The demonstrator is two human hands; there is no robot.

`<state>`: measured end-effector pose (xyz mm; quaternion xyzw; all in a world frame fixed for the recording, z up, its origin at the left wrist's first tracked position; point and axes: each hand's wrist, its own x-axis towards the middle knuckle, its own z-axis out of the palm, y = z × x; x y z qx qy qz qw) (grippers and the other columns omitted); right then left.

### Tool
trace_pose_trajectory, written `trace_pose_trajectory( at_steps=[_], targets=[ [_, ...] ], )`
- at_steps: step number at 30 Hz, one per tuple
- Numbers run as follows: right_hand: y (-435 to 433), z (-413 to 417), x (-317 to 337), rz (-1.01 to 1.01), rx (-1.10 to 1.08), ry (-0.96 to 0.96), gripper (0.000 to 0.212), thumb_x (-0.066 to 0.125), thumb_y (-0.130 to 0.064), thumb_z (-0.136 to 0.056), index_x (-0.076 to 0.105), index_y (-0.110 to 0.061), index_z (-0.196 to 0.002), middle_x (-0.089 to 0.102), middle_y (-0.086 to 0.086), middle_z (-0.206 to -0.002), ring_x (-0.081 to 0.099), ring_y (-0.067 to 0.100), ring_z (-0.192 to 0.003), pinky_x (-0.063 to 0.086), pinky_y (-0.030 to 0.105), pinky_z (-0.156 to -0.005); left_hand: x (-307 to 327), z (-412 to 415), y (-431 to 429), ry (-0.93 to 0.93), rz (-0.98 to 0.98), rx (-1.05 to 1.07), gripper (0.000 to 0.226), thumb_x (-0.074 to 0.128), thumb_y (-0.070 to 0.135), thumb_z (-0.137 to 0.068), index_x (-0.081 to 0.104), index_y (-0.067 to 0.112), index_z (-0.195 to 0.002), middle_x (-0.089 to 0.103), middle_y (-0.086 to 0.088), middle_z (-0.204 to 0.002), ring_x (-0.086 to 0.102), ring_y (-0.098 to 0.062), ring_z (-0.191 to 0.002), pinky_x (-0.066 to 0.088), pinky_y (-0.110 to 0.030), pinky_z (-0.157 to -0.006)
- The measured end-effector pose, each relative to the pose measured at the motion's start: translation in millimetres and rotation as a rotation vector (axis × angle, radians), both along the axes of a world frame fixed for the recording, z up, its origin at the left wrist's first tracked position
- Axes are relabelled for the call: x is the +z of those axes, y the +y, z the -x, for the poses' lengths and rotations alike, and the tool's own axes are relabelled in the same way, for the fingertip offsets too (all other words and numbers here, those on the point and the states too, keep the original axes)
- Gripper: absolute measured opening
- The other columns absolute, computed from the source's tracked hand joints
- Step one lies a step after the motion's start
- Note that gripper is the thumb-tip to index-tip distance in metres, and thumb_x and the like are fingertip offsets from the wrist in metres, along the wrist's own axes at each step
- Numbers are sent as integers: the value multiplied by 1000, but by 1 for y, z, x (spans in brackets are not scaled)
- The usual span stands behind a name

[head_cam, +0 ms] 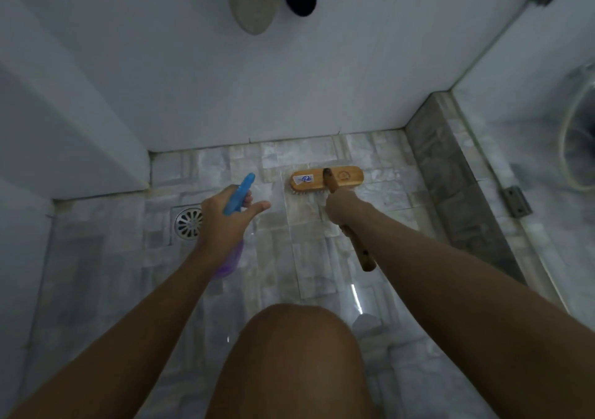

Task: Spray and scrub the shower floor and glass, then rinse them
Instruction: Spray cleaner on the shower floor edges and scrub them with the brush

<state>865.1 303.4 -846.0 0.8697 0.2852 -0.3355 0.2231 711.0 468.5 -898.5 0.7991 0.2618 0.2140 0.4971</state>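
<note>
My left hand point(222, 217) grips a spray bottle point(239, 194) with a blue nozzle and purple liquid, its nozzle pointing at the far floor; the index finger sticks out. My right hand point(343, 206) is closed around the wooden handle of a scrub brush point(326, 178). The brush head rests bristles-down on the grey marble shower floor point(289, 257) close to the back wall. The glass panel point(528, 193) runs along the right side, above a darker stone curb.
A round metal drain point(188, 224) sits in the floor just left of my left hand. White tiled walls point(225, 90) close the back and left. Two objects, one grey and one purple-black, hang high on the back wall. A hose coils beyond the glass. My knee fills the bottom centre.
</note>
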Motion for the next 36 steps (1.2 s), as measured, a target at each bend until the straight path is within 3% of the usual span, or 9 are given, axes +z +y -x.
trace_pose_trajectory(
  at_steps=[2, 5, 11, 14, 17, 22, 27, 30, 36],
  targets=[
    [6, -12, -3, -17, 47, -68, 33, 45, -16, -103, 57, -8, -133, 59, 5, -136, 57, 25, -124, 49, 23, -88, -1, -7, 0, -5, -10, -28, 36, 87, 35, -73, 69, 7, -88, 69, -2, -76, 67, -15, -70, 60, -33, -72],
    [12, -20, -8, -37, 141, -93, 34, 46, -18, -103, 56, -8, -133, 58, 5, -137, 57, 25, -124, 45, 33, -98, -6, -13, 1, -17, -85, -58, 33, 86, 34, -76, 65, 8, -76, 63, -3, -65, 60, -18, -59, 56, -36, -64],
    [-15, -12, -32, -201, -148, -47, 42, 35, -19, -104, 40, -6, -144, 51, 20, -138, 51, 36, -124, 32, 19, -61, -6, -23, 4, 19, -64, -82, 38, 84, 45, -73, 67, 12, -80, 65, 2, -68, 64, -14, -62, 58, -37, -65],
    [2, -45, -24, -463, -646, -24, 38, 38, -19, -105, 50, -6, -138, 54, 13, -140, 53, 31, -127, 47, 24, -83, -5, -32, 6, 58, 9, -55, 45, 86, 45, -67, 70, 9, -88, 70, -2, -78, 69, -16, -73, 61, -35, -74],
    [20, -49, -17, -455, -448, 18, 34, 43, -19, -104, 57, -6, -132, 57, 9, -138, 55, 28, -126, 44, 36, -99, -10, -38, 13, 72, 13, 8, 37, 87, 38, -72, 67, 7, -77, 67, -8, -69, 64, -28, -65, 60, -44, -70],
    [-28, -2, -40, -580, -838, 114, 42, 33, -22, -106, 37, -3, -143, 53, 20, -134, 55, 37, -119, 40, 38, -83, -13, -37, 12, 27, -7, 57, 37, 84, 36, -76, 65, 5, -72, 62, -11, -63, 59, -33, -58, 56, -44, -62],
    [25, -55, -44, -583, -774, 87, 31, 42, -16, -103, 54, -2, -129, 62, 16, -123, 62, 31, -110, 52, 35, -75, -18, -44, 13, 54, 35, 47, 41, 88, 39, -68, 68, 5, -80, 68, -8, -71, 66, -29, -67, 60, -39, -73],
    [64, -84, -41, -531, -626, 69, 33, 47, -17, -102, 60, -3, -129, 62, 12, -131, 60, 30, -120, 50, 35, -91, -19, -49, 15, 41, 12, 69, 43, 87, 40, -71, 65, 3, -72, 64, -13, -64, 61, -34, -60, 57, -43, -64],
    [-22, -25, -56, -666, -751, 114, 38, 35, -25, -104, 41, -7, -138, 58, 18, -129, 59, 35, -114, 47, 32, -81, -20, -41, 11, 48, 11, 100, 45, 82, 49, -73, 62, 9, -69, 60, -9, -60, 58, -31, -57, 55, -46, -63]
  ],
)
